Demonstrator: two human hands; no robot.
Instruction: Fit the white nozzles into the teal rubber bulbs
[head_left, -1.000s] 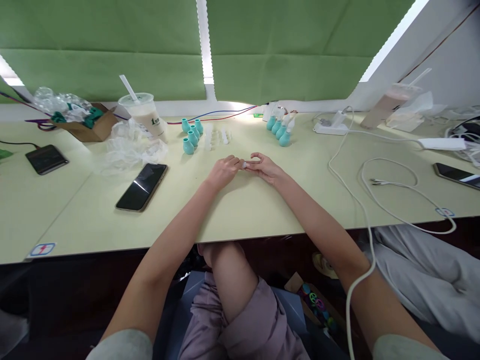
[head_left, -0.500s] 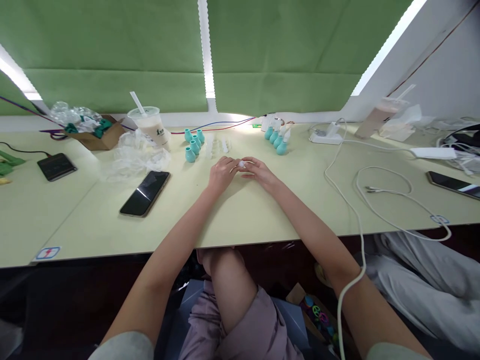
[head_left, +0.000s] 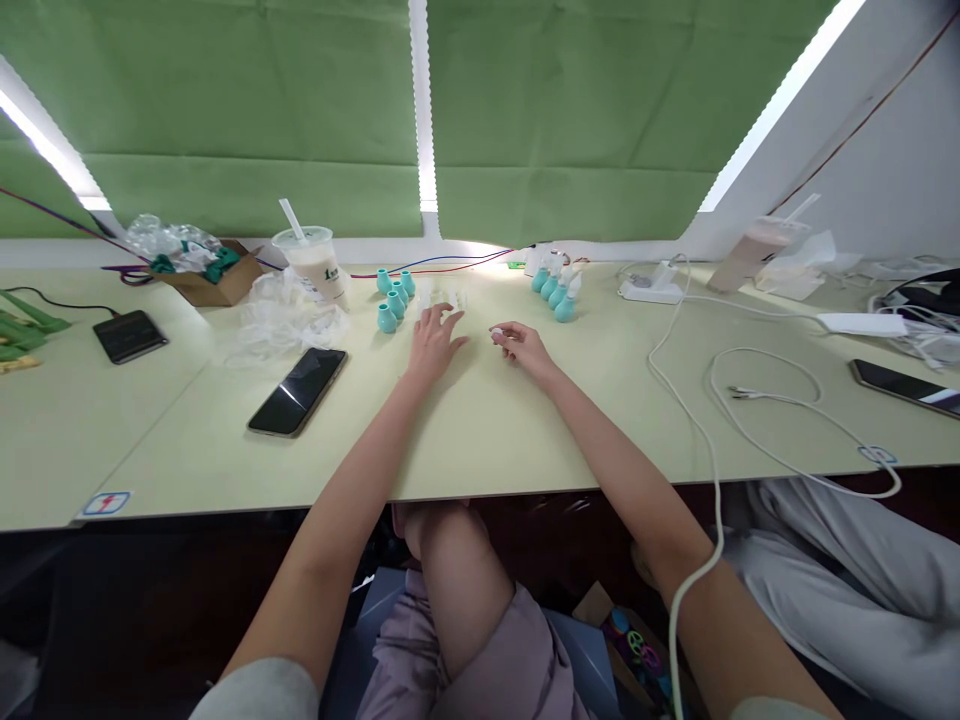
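1. Pinched between thumb and fingertips of the right hand [head_left: 521, 348], above the middle of the smooth, pale table [head_left: 472, 440]: a small whitish piece [head_left: 497, 334].
2. On the left hand [head_left: 431, 345], fingers spread and thumb set apart, close to small translucent pieces [head_left: 454, 298]; contact with these impossible to tell.
3. Left of those pieces, five teal bulbs [head_left: 386, 319], round-bellied and open-necked; to the right, in a slanting row, four tipped bulbs [head_left: 564, 309] with slim pale tops.
4. Beside a crinkled, see-through plastic bag [head_left: 281, 322], a clear cup [head_left: 315, 268] of milky drink with a straw; farther left, a brown cardboard box [head_left: 225, 287] of crumpled clear plastic and green material.
5. At far right, a second cup [head_left: 752, 256] of pinkish drink.
6. Mostly covered by fingers, the whitish piece's exact shape.
7. In shadow below the table, a carton [head_left: 596, 602] of bright round pieces, hard to make out.
8. Cut off at the right edge, a dark phone [head_left: 907, 387] and another person's grey trousers [head_left: 847, 575].
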